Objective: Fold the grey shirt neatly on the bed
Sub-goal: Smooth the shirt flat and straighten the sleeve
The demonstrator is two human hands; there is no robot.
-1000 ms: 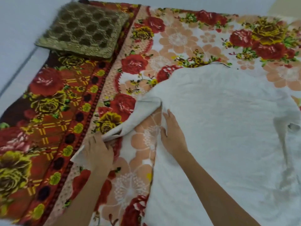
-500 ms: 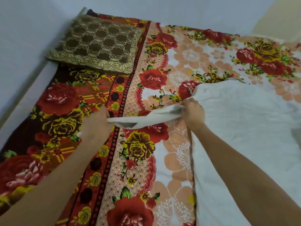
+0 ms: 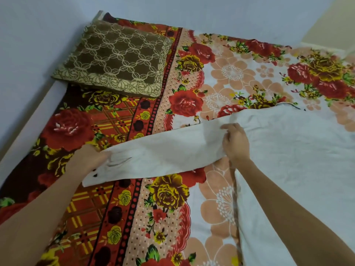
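Spread flat over the right side of the bed: a pale grey long-sleeved shirt (image 3: 288, 166) of soft, faintly creased fabric, reaching from the far floral patches down to the near edge of view. Stretched out from its body to the left, one long sleeve (image 3: 163, 154), pulled straight and fairly taut across the red, peach and yellow rose-printed bedspread (image 3: 119, 217), ending over the dark plaid band. Hard to tell whether lifted clear of the bedspread or resting on it (only a thin shadow along the lower edge).

Left grip (image 3: 86, 158) at the cuff end: closed round the sleeve's tip, fingertips hidden behind the cloth. Some dark marks on the fabric just beside it, too small to make out.

Right grip (image 3: 236, 143) at the shoulder end, where sleeve meets body: curled, knuckles up, pinching a fold at the sleeve's upper edge. Bare forearms entering from the near edge, well apart from each other.

At the far left corner of the bed, a brown velvety rectangular pillow with a cream lattice pattern (image 3: 115, 58), lying flat, well apart from the shirt. Behind and beside the bed, a plain pale blue-grey wall (image 3: 38, 35).
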